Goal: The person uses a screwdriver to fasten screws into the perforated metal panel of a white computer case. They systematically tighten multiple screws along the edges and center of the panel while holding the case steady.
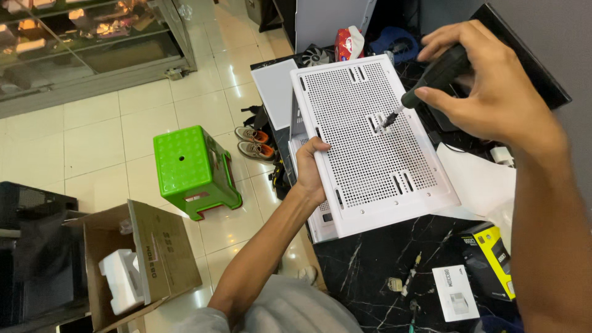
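One perforated panel [370, 142]: left hand [310, 166] steadies; right hand [487, 86] grips one screwdriver [431, 80].

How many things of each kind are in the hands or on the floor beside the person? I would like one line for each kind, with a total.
White perforated panel, held by the left hand: 1
Dark electric screwdriver, in the right hand: 1
Green plastic stool: 1
Open cardboard box: 1
Shoes: 2
Total: 6
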